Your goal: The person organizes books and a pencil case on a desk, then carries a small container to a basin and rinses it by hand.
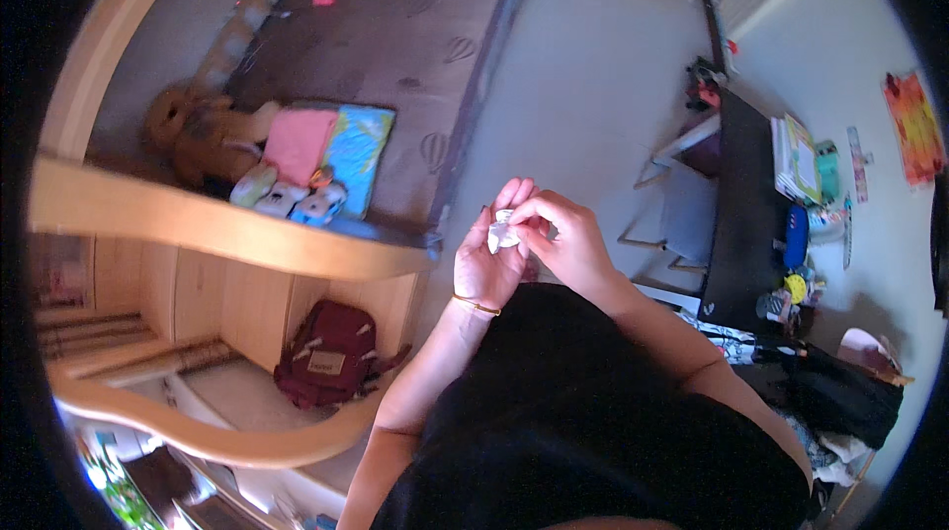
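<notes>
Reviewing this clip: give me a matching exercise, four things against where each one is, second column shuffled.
Things:
1. small white object
2. maroon backpack
3. gold bracelet
4. brown plush toy

Places:
A. on the left wrist
B. on the bed, beside the pink cloth
C. between the left hand and right hand
D. on the floor by the wooden steps

Pairs: 1-C, 2-D, 3-A, 4-B

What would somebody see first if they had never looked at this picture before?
First, the two hands in the middle: the left hand and right hand pinch a small white crumpled thing between them. Next, up to the left, the brown teddy bear lying by a pink cloth, and lower down a dark red backpack under the wooden rail.
</notes>
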Motion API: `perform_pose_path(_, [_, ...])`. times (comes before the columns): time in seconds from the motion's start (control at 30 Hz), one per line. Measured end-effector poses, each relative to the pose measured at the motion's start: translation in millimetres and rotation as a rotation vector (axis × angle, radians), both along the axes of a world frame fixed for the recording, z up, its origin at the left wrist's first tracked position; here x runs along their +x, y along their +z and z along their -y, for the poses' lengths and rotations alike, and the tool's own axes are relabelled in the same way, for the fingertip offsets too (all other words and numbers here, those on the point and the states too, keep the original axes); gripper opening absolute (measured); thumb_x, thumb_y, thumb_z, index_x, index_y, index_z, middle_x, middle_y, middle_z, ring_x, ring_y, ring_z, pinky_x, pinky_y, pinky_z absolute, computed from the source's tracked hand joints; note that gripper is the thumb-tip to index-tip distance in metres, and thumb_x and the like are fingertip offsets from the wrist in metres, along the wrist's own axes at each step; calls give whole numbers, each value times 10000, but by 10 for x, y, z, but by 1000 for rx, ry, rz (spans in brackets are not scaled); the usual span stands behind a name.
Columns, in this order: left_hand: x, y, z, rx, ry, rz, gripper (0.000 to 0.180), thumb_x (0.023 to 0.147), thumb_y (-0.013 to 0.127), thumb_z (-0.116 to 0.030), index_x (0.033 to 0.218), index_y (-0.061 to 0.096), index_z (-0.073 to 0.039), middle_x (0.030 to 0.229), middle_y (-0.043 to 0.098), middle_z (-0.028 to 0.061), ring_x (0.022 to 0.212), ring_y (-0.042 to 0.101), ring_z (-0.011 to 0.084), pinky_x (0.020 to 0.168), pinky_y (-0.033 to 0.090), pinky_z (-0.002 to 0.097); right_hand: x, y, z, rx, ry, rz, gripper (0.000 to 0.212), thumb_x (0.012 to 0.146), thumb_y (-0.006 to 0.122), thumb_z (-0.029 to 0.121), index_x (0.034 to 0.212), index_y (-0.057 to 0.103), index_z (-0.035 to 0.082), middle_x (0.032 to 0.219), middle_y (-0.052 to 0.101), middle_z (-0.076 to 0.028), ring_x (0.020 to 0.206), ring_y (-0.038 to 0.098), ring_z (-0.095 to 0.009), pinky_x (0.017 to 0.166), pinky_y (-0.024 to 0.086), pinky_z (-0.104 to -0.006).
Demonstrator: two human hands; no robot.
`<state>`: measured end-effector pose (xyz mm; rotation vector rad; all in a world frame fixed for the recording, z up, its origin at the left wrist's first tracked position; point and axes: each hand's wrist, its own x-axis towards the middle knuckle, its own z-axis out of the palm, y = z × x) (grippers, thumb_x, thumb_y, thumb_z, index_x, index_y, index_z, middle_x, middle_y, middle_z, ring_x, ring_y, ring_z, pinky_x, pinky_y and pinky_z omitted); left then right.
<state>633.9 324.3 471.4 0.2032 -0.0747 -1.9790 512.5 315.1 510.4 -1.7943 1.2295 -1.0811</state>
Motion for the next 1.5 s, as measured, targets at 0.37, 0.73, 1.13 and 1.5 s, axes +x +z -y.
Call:
perform_pose_path(0.37, [-1289, -40, 978, -60, -334, 234, 426, 933, 320, -228, 1299, 303, -11, 1342, 331, 122, 1254, 300, 224, 1019, 299, 366, -1291, -72, 524, -7, -322, -52, 109, 727, 634, 44, 834, 616, 56, 793, 591, -81, 667, 566, -193, 599, 456, -267])
perform_pose_path(0.73, [-2255, -246, 2219, 19, -663, 11, 431, 931, 308, -189, 1314, 258, 2, 1349, 312, 133, 1254, 299, 226, 1039, 273, 336, -2064, -103, 1423, 104, -639, 88, 110, 713, 639, 56, 798, 570, 45, 760, 563, -84, 630, 555, -207, 567, 455, -290])
perform_pose_path(1.13, [-2969, 91, 4145, -57, -724, 140, 417, 937, 261, -193, 1309, 278, -7, 1341, 324, 132, 1246, 311, 224, 1047, 256, 339, -2705, 152, 3222, 7, -686, 136, 162, 724, 627, -4, 874, 587, 43, 839, 552, -68, 706, 521, -147, 629, 427, -251])
perform_pose_path(1.5, [-3844, 40, 5325, -36, -679, 168, 437, 926, 310, -240, 1308, 303, -26, 1341, 336, 108, 1216, 342, 199, 1046, 248, 332, -3570, -188, 4535, -110, -703, -113, 172, 701, 654, 42, 844, 565, 73, 854, 521, -65, 753, 549, -199, 630, 463, -294])
